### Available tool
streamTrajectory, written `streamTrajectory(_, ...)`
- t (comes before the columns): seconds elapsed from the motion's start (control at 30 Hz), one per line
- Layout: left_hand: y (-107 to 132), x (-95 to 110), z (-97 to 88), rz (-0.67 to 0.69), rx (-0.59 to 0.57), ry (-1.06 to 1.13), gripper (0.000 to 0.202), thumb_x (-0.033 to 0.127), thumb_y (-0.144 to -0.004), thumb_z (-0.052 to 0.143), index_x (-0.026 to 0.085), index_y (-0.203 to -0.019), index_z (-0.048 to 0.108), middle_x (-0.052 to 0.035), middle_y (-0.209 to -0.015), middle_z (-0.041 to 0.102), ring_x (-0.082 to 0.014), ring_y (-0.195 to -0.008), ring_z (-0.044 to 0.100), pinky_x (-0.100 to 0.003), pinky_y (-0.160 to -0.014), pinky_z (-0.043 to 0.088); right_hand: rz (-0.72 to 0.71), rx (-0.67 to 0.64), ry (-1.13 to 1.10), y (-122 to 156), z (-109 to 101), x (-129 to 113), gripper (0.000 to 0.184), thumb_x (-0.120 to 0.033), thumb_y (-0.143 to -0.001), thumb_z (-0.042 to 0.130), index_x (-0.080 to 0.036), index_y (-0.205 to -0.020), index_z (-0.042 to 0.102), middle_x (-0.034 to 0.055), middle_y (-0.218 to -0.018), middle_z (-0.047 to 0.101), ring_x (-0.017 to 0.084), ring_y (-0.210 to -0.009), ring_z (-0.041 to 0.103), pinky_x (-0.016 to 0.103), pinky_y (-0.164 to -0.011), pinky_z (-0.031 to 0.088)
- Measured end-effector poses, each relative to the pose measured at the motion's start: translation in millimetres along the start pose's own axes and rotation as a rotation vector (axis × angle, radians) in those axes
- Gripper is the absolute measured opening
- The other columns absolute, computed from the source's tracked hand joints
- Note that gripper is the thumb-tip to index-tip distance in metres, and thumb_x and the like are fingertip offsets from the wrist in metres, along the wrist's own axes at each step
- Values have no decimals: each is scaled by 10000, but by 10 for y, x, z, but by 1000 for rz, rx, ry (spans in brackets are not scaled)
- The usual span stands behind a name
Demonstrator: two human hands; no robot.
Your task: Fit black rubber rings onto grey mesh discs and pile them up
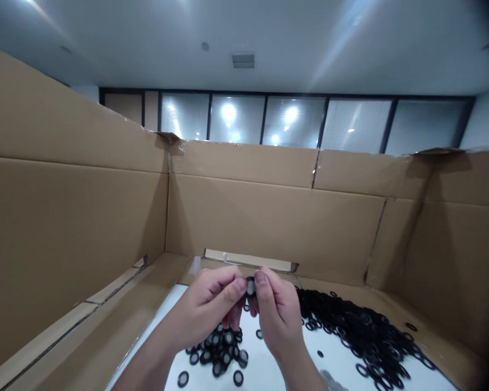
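left hand (204, 304), right hand (279, 317): fingers (238, 286) pinching black ring (250, 286) above white table (269, 364), cardboard walls (269, 228) around

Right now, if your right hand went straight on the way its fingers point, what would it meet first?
The small black ring comes first: it sits at the right hand's fingertips, pinched against the left hand. Depth is unclear, but the cardboard wall looks next beyond them.

We are in an office: a white ceiling (146, 43) with a vent (243, 60), and frosted glass walls (293, 122) in dark frames beyond the cardboard (269, 217).
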State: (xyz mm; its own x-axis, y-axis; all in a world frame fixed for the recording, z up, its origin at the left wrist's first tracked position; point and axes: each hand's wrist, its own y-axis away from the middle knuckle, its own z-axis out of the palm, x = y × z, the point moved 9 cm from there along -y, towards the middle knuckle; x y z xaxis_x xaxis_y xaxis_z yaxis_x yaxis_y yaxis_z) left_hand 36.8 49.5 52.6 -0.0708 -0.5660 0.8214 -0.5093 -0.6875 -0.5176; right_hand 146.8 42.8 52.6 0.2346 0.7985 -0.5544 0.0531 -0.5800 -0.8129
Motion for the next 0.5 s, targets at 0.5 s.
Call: streamTrajectory(0.5,-20,-121,-19,-49,108,-4,405,482,-1044,387,184,-787,481,36,-553,520,-78,-483,465,-202,-474,327,294,34,-611,71,263,242,480,-586,-993,489,-205,-706,440,-85,-493,377,68,-410,304,181,-398,261)
